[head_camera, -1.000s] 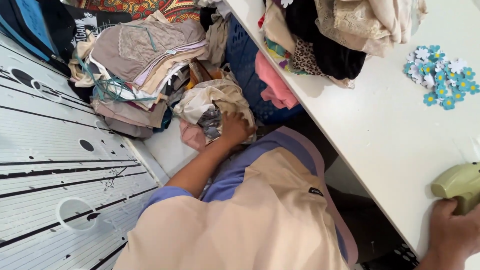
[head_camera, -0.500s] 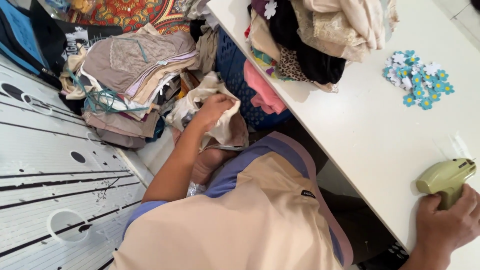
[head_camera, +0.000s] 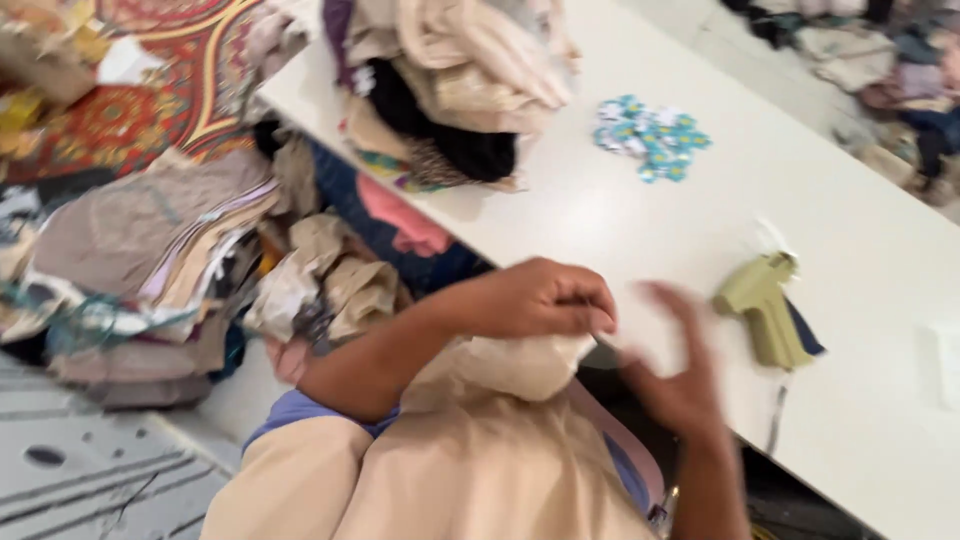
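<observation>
My left hand (head_camera: 540, 298) is closed on a cream piece of cloth (head_camera: 515, 365), held over my lap at the edge of the white table (head_camera: 620, 215). Blurred and with fingers spread, my right hand (head_camera: 675, 375) hangs just right of the cloth and holds nothing. An olive-green tagging gun (head_camera: 765, 310) lies on the table to the right of that hand, apart from it. A small heap of blue and white flower-shaped tags (head_camera: 650, 135) sits further back on the table.
A pile of folded clothes (head_camera: 450, 90) rests on the table's far left end. More stacked fabric (head_camera: 150, 260) and crumpled garments (head_camera: 330, 285) lie on the floor to my left. Other clothes (head_camera: 890, 70) lie beyond the table at the top right.
My left hand has lifted a cream cloth from the floor pile up to my lap. My right hand has let go of the tagging gun and moved left toward the cloth.
</observation>
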